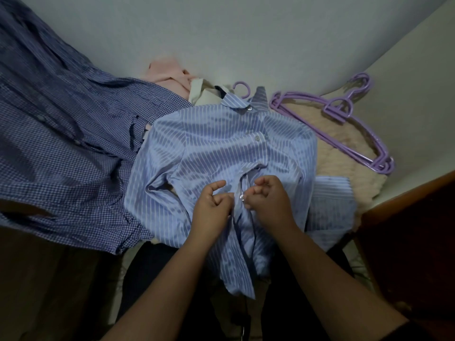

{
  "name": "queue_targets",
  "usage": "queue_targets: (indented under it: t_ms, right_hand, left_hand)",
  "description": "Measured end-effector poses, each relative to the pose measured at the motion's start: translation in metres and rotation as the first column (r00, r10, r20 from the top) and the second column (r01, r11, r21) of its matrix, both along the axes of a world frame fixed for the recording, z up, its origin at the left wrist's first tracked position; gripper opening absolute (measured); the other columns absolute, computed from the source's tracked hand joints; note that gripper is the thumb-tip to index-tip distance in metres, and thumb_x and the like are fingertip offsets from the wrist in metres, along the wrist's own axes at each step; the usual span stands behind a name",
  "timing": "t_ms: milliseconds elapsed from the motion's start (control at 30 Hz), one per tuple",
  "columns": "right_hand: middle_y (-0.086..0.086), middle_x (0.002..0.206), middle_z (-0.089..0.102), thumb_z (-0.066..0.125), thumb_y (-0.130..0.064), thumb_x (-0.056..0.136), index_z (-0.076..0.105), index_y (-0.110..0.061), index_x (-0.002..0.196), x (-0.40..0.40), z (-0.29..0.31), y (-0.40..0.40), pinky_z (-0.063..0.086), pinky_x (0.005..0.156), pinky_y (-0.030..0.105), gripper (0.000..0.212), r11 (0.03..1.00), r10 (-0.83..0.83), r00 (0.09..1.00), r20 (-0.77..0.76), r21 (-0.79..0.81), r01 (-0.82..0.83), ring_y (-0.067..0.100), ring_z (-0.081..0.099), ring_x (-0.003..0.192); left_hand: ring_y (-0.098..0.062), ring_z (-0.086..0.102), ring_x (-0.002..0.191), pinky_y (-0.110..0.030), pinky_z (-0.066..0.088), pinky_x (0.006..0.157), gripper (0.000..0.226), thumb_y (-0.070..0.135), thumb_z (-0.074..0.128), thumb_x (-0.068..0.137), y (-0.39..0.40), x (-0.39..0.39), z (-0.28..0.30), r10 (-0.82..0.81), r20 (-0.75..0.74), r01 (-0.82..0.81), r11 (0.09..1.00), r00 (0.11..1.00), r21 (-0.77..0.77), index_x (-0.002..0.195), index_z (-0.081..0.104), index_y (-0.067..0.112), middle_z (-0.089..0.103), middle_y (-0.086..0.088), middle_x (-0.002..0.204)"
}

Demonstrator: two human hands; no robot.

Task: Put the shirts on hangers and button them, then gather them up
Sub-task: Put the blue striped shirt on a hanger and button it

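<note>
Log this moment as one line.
step: buttoning | item: light blue striped shirt on purple plastic hanger | left hand: pinching placket | right hand: pinching button

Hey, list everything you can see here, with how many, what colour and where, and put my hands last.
striped shirt: one, light blue with white stripes, centre, on a hanger, top two buttons done
hanger hook: one, purple, sticking out above the striped shirt's collar
checked shirt: one, dark blue and white, spread out at left
pink garment: one, pale pink, bunched behind the shirts
cream garment: one, cream with dark trim, beside the collar
spare hangers: a stack, count unclear, purple, at right
fluffy blanket: one, beige, under the spare hangers
left hand: one, pinches the shirt's placket edge
right hand: one, pinches the placket at a button
</note>
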State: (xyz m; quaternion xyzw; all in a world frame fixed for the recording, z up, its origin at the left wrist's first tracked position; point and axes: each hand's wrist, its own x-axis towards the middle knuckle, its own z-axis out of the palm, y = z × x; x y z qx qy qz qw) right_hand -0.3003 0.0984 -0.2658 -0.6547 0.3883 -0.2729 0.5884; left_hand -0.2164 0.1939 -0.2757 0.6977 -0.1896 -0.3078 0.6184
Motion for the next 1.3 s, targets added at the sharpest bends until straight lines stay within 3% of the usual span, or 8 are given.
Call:
queue_targets:
  t_ms: [167,367,467,600,667,900,1167,1300]
  right_hand:
    - [0.01,0.071,0.059,0.053,0.011,0.082,0.044,-0.02,0.082,-0.004,0.001,0.005,0.052,0.074,0.05,0.032,0.998,0.012,1.0,-0.002,0.057,-0.011,0.025,0.057,0.065]
    - [0.003,0.069,0.06,0.059,0.01,0.079,0.046,-0.021,0.08,-0.003,-0.003,0.011,0.052,0.076,0.055,0.033,0.998,-0.007,1.0,0.001,0.07,0.007,0.024,0.059,0.072]
    - [-0.001,0.081,0.06,0.062,0.006,0.081,0.047,-0.025,0.082,-0.004,0.0,0.014,0.053,0.077,0.042,0.034,1.0,0.019,0.999,0.035,0.017,-0.019,0.014,0.061,0.075]
    - [-0.01,0.082,0.059,0.066,-0.004,0.084,0.056,-0.024,0.087,-0.008,0.005,0.015,0.044,0.065,0.005,0.022,0.989,0.131,0.991,-0.026,-0.058,-0.132,-0.005,0.057,0.07]
    - [-0.007,0.079,0.061,0.064,-0.006,0.086,0.06,-0.022,0.091,-0.007,0.004,0.013,0.043,0.062,0.005,0.017,0.99,0.133,0.99,-0.056,-0.043,-0.135,-0.005,0.057,0.067]
    - [0.002,0.071,0.058,0.053,0.008,0.084,0.055,-0.023,0.08,-0.003,-0.004,0.009,0.045,0.063,0.033,0.032,0.993,0.036,0.999,-0.005,0.109,-0.035,0.017,0.053,0.064]
    - [-0.009,0.069,0.055,0.052,0.004,0.087,0.059,-0.021,0.079,-0.004,-0.002,0.01,0.04,0.059,0.014,0.027,0.992,0.092,0.99,-0.11,-0.077,-0.101,0.002,0.05,0.061]
    - [-0.013,0.067,0.057,0.052,0.0,0.09,0.07,-0.01,0.092,-0.002,-0.004,0.009,0.039,0.054,0.005,0.021,0.996,0.077,0.989,-0.13,-0.043,-0.083,-0.01,0.053,0.052]
  left_hand:
    - [-0.011,0.069,0.081,-0.023,0.054,0.07,0.025,0.011,0.056,0.095,0.004,-0.006,0.002,-0.014,-0.084,0.008,0.997,0.996,-0.071,0.112,0.048,0.028,0.074,0.004,0.087]
    - [-0.011,0.066,0.079,-0.033,0.053,0.086,0.039,0.003,0.066,0.087,0.005,-0.005,-0.002,0.009,-0.137,-0.021,0.996,0.991,-0.087,0.119,0.048,0.016,0.067,0.0,0.081]
    - [-0.005,0.066,0.072,-0.025,0.055,0.078,0.038,0.0,0.067,0.085,0.005,-0.003,-0.002,0.01,-0.134,-0.023,0.995,0.991,-0.096,0.113,0.049,0.018,0.065,0.0,0.077]
    - [-0.007,0.064,0.068,-0.023,0.055,0.073,0.035,-0.001,0.067,0.085,0.004,-0.004,0.001,0.003,-0.14,-0.019,0.994,0.99,-0.11,0.111,0.049,0.014,0.064,-0.002,0.076]
    - [-0.012,0.063,0.071,-0.028,0.054,0.077,0.034,-0.002,0.068,0.084,0.004,-0.006,0.002,-0.003,-0.129,-0.01,0.995,0.992,-0.099,0.107,0.05,0.014,0.063,-0.004,0.075]
    - [-0.014,0.064,0.08,-0.034,0.054,0.085,0.043,-0.003,0.075,0.076,0.004,-0.007,-0.002,0.02,-0.111,-0.026,0.998,0.994,-0.053,0.107,0.052,0.016,0.064,-0.002,0.084]
    - [-0.008,0.064,0.075,-0.032,0.054,0.083,0.039,-0.004,0.075,0.075,0.004,-0.007,-0.005,-0.011,-0.011,0.011,0.998,1.0,-0.056,0.098,0.054,0.02,0.065,-0.001,0.081]
    - [-0.001,0.062,0.069,-0.023,0.054,0.077,0.039,-0.004,0.074,0.077,0.004,-0.009,-0.006,0.005,0.058,0.0,0.997,0.998,-0.081,0.097,0.053,0.021,0.064,0.001,0.08]
